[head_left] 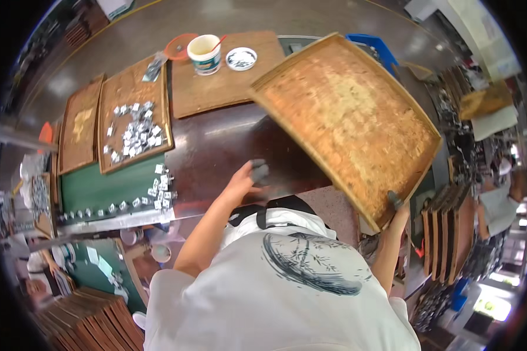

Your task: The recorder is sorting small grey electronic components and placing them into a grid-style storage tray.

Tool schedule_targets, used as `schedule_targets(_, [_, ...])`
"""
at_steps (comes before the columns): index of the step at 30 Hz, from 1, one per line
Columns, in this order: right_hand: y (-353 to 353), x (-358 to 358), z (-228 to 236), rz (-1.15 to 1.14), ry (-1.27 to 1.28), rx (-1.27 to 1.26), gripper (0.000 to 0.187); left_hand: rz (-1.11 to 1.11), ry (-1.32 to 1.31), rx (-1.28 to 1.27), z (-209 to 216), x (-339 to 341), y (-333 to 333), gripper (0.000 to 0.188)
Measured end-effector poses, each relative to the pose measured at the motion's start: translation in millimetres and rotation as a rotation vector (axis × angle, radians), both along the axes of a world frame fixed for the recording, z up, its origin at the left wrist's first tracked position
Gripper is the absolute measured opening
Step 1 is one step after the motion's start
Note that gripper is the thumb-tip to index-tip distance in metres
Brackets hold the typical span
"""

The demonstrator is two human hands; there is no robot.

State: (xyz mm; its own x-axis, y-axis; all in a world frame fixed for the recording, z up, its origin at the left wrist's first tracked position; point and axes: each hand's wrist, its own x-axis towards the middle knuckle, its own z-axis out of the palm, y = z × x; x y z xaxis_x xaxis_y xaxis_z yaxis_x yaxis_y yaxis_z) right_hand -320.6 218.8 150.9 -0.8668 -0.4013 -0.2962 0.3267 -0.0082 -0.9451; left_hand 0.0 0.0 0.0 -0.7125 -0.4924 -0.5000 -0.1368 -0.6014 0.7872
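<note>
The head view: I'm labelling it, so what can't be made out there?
In the head view:
Tilted wooden tray: underside, facing away.
Right hand: most fingers, behind that tray.
Left hand: fingers, partly blurred.
Blue bin: part of its inside, behind the tray.
Small grey-and-white parts: fine shape, too small.

White shirt (pixel 263 310) with dark ink-brush print (pixel 310 266)

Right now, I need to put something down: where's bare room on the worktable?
Free: the glossy dark-brown tabletop between the flat green surface and the tilted brown wooden tray. Crowded: the green surface's right end, where small silver-grey parts cluster.
</note>
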Motion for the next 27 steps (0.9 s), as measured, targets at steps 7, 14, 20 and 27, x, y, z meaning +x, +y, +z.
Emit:
schedule_targets(7, [-78.5, 53.8, -92.5, 0.418, 0.043, 0.171, 0.048, 0.714, 0.129, 0.352, -3.7, 54.0, 13.7, 0.057])
schedule_targets(14, [-162.1, 42.4, -155.4, 0.818, -0.005, 0.203, 0.051, 0.988, 0.126, 0.472, -78.8, 74.4, 54.0, 0.031])
schedule_targets(20, [-198.4, 19.6, -222.5, 0.935, 0.041, 0.210, 0.056, 0.810, -0.160, 0.347, -87.2, 61.4, 34.3, 0.041])
schedule_targets(27, [-226.0, -9.7, -298.4, 0.743, 0.681, 0.383, 0.055, 0.522, -0.402, 0.230, -90.4, 40.9, 10.7, 0.061])
